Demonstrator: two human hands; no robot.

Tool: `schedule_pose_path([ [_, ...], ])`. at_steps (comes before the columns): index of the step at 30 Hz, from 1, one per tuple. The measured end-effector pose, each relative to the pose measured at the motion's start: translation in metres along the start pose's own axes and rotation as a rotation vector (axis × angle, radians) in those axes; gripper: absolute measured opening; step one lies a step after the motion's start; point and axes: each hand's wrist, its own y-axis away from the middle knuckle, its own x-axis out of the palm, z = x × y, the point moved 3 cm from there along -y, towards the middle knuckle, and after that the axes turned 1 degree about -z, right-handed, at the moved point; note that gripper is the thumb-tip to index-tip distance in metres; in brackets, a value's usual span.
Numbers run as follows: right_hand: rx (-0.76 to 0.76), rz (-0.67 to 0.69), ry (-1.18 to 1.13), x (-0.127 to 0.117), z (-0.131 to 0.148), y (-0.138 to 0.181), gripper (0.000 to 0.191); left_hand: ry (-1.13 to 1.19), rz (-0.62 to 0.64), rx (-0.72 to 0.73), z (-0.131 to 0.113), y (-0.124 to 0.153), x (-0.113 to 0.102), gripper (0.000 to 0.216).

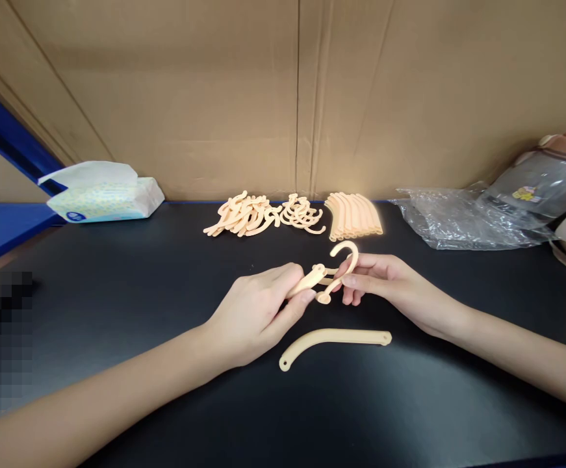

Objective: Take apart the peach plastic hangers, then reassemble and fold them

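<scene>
My left hand (266,309) is closed around a cream plastic hanger arm (313,278), whose holed end sticks out past the thumb. Between the thumb and fingers of my right hand (377,276) is a cream hanger hook (351,255), its curl upward. The hook's round foot (324,298) is close to the end of the held arm; whether they touch I cannot tell. Another cream piece shows behind, partly hidden between the hands. On the black table just below my hands lies a loose curved hanger arm (334,337) with a hole at each end.
At the back are a pile of hanger arms (244,214), a heap of hooks (302,213) and a neat row of arms (354,216). A tissue pack (107,198) stands at left. Crumpled clear plastic (463,218) and a bottle (531,179) are at right, before a cardboard wall (190,97).
</scene>
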Motion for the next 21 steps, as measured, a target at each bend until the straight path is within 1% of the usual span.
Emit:
schedule_pose_path([
  [6,0.048,-0.055,-0.150,-0.006,-0.001,0.000,0.018,-0.054,0.069,0.045,0.002,0.001,0.004,0.019],
  [10,0.057,-0.103,-0.227,-0.009,0.000,-0.001,0.024,-0.046,0.088,0.083,0.001,0.001,0.006,0.017],
  [14,0.056,-0.107,-0.242,-0.010,0.000,-0.001,0.030,-0.030,0.082,0.106,0.000,0.002,0.006,0.015],
  [21,0.047,-0.087,-0.241,-0.011,-0.001,0.000,0.032,0.010,0.093,0.143,-0.001,0.001,0.005,0.017],
])
